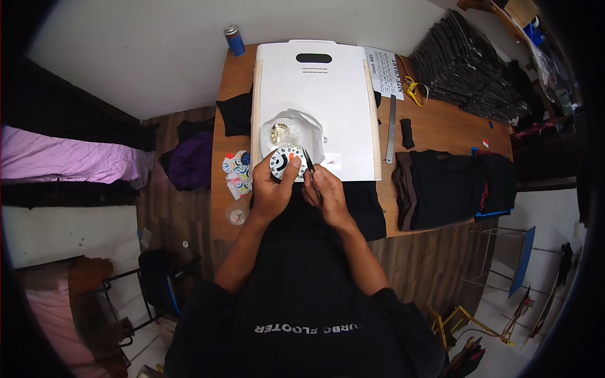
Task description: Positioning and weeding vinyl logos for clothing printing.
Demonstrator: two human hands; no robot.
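Note:
My left hand (272,192) grips a round white tag (283,165) with black print and an orange patch, its thumb pressed on the face. In my right hand (328,198) is a pair of dark scissors (307,159), blades pointing up beside the tag's right edge. Whether the blades touch the tag I cannot tell. Just beyond both hands, a whitish bag or bowl (312,132) rests on a white board (334,94). A gold, ring-shaped bundle (279,132) lies in it. Black fabric (356,205) shows below the board.
Colourful round tags (237,170) and a small clear packet (237,217) lie on the wooden table's left side. A metal ruler (391,129), yellow-handled scissors (414,90) and folded dark garments (441,189) are to the right. A blue can (234,41) stands at the far left corner.

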